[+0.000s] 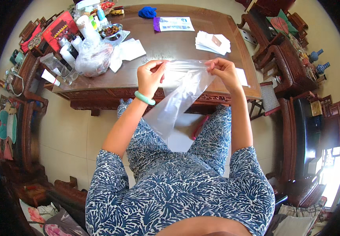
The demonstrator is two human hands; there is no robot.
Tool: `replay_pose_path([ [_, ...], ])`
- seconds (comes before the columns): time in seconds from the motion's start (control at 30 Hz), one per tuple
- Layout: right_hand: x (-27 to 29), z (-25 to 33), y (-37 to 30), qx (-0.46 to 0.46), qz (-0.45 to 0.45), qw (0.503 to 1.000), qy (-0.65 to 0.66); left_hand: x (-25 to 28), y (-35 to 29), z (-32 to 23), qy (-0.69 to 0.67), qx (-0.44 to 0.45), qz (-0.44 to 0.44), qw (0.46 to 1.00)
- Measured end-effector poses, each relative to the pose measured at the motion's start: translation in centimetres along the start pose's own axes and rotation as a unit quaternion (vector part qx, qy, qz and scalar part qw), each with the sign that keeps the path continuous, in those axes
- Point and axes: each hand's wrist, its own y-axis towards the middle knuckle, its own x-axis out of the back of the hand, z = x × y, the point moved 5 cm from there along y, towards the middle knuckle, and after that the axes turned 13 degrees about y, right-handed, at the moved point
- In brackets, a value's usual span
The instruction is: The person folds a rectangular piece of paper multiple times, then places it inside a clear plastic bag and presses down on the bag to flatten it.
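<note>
A clear plastic bag is stretched between my two hands, its top edge pulled taut and its lower part hanging down past the table's front edge toward my lap. My left hand, with a pale green bangle on the wrist, pinches the bag's upper left corner. At the upper right corner, my right hand grips the film between thumb and fingers. Both hands are over the near edge of the dark wooden table. A white sheet lies partly behind my right wrist.
On the table's left stand a filled plastic bag, a white tube, bottles and papers. Farther back lie a blue cloth-like bundle, a purple-and-white packet and a stack of white cards. Carved wooden chairs flank the table.
</note>
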Motion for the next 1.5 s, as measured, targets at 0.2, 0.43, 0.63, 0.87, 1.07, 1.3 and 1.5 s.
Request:
replay_pose_path([
  [0.2, 2.8, -4.4, 5.8, -0.001, -0.047, 0.977, -0.21, -0.4, 3.8, 4.9, -0.07, 0.061, -0.023, 0.995],
  [0.43, 3.5, -6.2, 9.2, 0.006, -0.046, 0.94, -0.338, -1.5, 8.0, 7.1, -0.003, 0.077, 0.001, 0.997],
  [0.63, 2.7, -5.2, 10.5, 0.079, -0.063, 0.872, -0.478, -1.6, 11.0, 7.9, 0.301, -0.023, -0.059, 0.952],
  [0.87, 3.6, -5.3, 8.4, 0.145, -0.095, 0.829, -0.531, -2.7, 12.1, 7.6, 0.486, -0.038, 0.002, 0.873],
  [1.07, -0.3, -0.8, 0.4, 0.239, -0.162, 0.834, -0.47, -0.1, 10.4, 4.3, 0.523, -0.115, -0.057, 0.843],
  [1.3, -1.1, -5.6, -13.8, 0.025, -0.268, 0.91, -0.315, 2.1, 0.1, -0.2, 0.437, -0.335, 0.107, 0.828],
  [1.5, -2.3, -11.6, -12.7, 0.036, -0.229, 0.973, -0.016, 2.2, -5.7, 1.7, 0.508, -0.34, 0.135, 0.78],
])
